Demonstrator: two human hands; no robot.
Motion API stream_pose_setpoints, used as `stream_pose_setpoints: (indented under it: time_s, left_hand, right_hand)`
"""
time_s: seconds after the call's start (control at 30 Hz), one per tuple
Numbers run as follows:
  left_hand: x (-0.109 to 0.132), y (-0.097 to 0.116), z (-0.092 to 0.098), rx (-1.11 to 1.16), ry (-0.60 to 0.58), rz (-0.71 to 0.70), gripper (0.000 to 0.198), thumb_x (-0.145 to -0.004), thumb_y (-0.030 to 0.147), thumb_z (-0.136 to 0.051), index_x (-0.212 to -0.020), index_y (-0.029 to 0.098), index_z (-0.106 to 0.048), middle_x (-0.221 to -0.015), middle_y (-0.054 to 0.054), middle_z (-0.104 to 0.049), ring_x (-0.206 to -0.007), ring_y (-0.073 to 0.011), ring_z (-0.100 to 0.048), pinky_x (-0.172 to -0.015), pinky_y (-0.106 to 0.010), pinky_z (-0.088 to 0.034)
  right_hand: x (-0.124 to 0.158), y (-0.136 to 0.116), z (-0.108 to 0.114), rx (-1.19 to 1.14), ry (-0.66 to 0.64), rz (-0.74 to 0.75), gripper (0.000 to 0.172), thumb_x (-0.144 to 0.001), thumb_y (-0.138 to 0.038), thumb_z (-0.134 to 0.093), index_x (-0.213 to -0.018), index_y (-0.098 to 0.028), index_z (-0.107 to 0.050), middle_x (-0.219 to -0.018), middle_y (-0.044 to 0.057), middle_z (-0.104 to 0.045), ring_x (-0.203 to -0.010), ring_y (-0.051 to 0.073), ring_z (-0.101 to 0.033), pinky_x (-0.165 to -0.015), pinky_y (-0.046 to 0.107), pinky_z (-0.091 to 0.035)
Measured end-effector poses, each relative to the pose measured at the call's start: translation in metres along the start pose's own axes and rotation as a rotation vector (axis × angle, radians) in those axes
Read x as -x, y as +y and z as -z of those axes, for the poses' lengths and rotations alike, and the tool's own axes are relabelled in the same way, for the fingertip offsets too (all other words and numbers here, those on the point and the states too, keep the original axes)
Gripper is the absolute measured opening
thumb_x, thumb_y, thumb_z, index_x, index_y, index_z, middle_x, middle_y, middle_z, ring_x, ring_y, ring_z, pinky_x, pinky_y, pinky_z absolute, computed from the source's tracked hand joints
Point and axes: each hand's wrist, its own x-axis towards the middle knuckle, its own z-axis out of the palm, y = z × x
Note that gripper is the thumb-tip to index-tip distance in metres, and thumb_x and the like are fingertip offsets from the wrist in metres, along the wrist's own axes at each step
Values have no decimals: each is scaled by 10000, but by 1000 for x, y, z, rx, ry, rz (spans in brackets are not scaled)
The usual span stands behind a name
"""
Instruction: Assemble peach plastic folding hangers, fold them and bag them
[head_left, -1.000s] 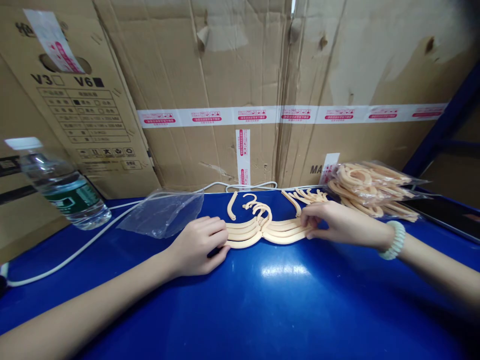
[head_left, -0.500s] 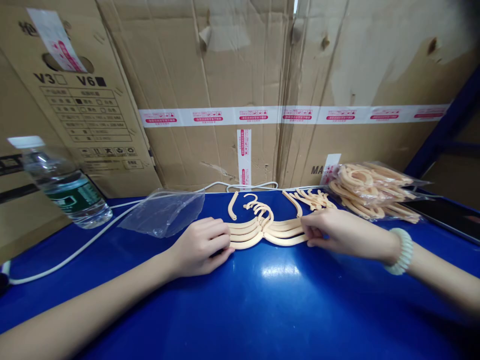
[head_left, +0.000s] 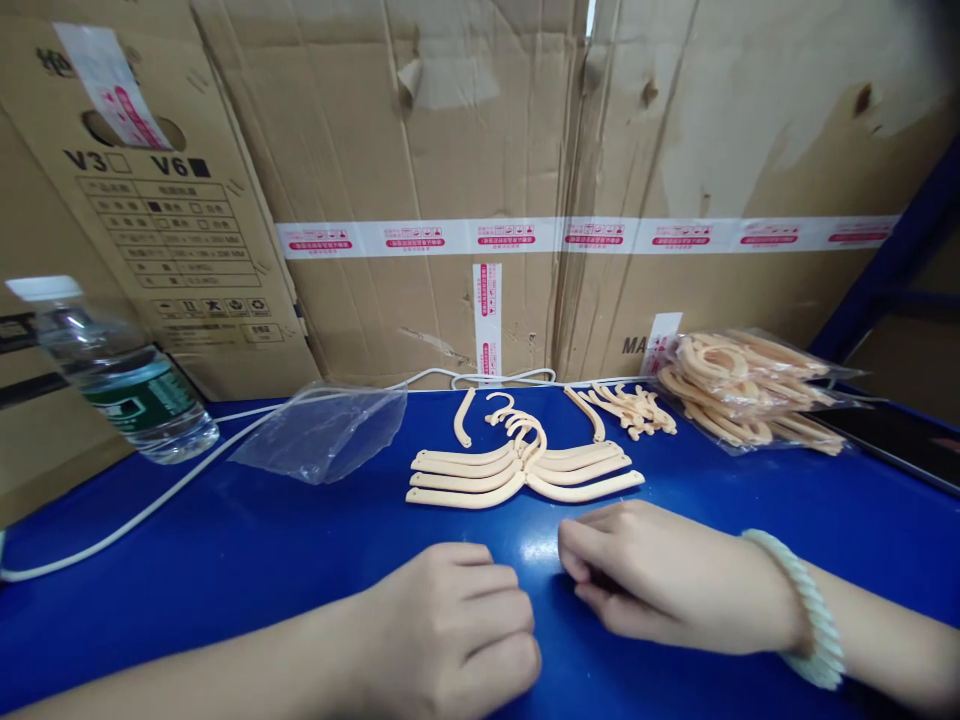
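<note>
Two bare hands rest on a blue worktop (head_left: 247, 590). The left hand (head_left: 457, 625) is curled into a loose fist; the right hand (head_left: 649, 575), with a pale beaded bracelet (head_left: 814, 615) at its wrist, is also curled closed, fingers tucked under. Just beyond both hands, and apart from them, cream hangers (head_left: 469, 497) lie nested in a row, their hooks pointing away. Past these are two loose curved arms, one on the left (head_left: 463, 420) and one on the right (head_left: 586, 415), with a pile of small hooks (head_left: 634, 410) beside the right one. Farther out beyond the right hand sit clear bags of similar cream pieces (head_left: 739, 385). Beyond the left hand lie a clear plastic bag (head_left: 322, 435), a white cable (head_left: 176, 495) and an upright water bottle (head_left: 139, 395). Cardboard (head_left: 420, 160) stands behind everything.
</note>
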Motion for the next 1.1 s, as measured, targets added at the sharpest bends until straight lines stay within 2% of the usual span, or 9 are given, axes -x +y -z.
stream_pose_setpoints:
  time_s: [0.07, 0.13, 0.23, 0.43, 0.57, 0.67, 0.77, 1.0, 1.1]
  left_hand:
    - [0, 0, -3, 49, 44, 65, 168, -894, 125, -514, -747, 206, -500, -650, -2, -594, -551, -156, -464, -492, -315, -344]
    - [3, -6, -6, 130, 84, 161, 191, -888, 136, -516, -726, 214, -451, -646, 15, -568, -546, -141, -457, -498, -292, -346]
    - [6, -13, -8, 200, 71, 209, 220, -910, 162, -500, -714, 216, -418, -640, 27, -538, -542, -131, -440, -510, -274, -334]
    - [6, -10, -6, 231, 10, 267, 228, -982, 289, -469, -771, 204, -475, -686, 9, -576, -575, -137, -483, -533, -259, -354]
    - [5, -9, -5, 226, 0, 256, 114, -966, 189, -451, -872, 200, -514, -759, -6, -615, -628, -146, -535, -579, -253, -397]
    - [5, -10, -8, 208, 40, 246, 118, -830, 90, -492, -828, 207, -496, -721, 16, -590, -595, -136, -509, -553, -248, -379]
    - [6, -10, -13, 206, 95, 240, 151, -712, 78, -495, -769, 215, -464, -661, 36, -546, -553, -129, -457, -511, -253, -339]
    - [6, -11, -16, 229, 122, 220, 172, -669, 75, -478, -746, 221, -431, -641, 38, -520, -546, -130, -421, -497, -254, -312]
    - [6, -11, -15, 232, 122, 217, 155, -721, 91, -486, -716, 222, -403, -626, 39, -504, -543, -132, -408, -496, -259, -308]
  right_hand:
    - [-3, 1, -5, 49, 10, 14, 43, -854, -160, -515, -850, -201, -501, -764, 20, -622, -642, 148, -530, -575, 244, -337]
    - [-5, 2, -9, 104, 14, 40, 102, -921, -241, -486, -829, -201, -503, -752, 29, -624, -644, 156, -533, -575, 256, -323]
    - [-7, 0, -12, 161, 21, 70, 209, -968, -319, -449, -806, -200, -504, -754, 34, -632, -654, 161, -541, -584, 270, -315]
    - [-7, -5, -14, 189, 36, 25, 206, -964, -325, -443, -819, -196, -513, -747, 38, -642, -642, 168, -556, -580, 280, -319]
    - [-7, -6, -15, 201, 52, 34, 191, -957, -312, -436, -831, -196, -521, -749, 42, -648, -646, 175, -565, -585, 286, -328]
    - [-8, -7, -16, 215, 59, 23, 169, -944, -303, -449, -824, -198, -506, -749, 43, -648, -649, 180, -565, -584, 285, -328]
    - [-8, -8, -19, 249, 74, 13, 128, -933, -268, -453, -837, -195, -498, -752, 45, -643, -644, 180, -560, -580, 287, -325]
    - [-11, -3, -28, 351, 108, 35, 98, -909, -186, -454, -824, -190, -502, -730, 39, -640, -613, 168, -562, -561, 292, -294]
    - [-11, -1, -30, 377, 138, 65, 100, -906, -183, -461, -817, -190, -506, -712, 32, -634, -599, 163, -560, -550, 295, -282]
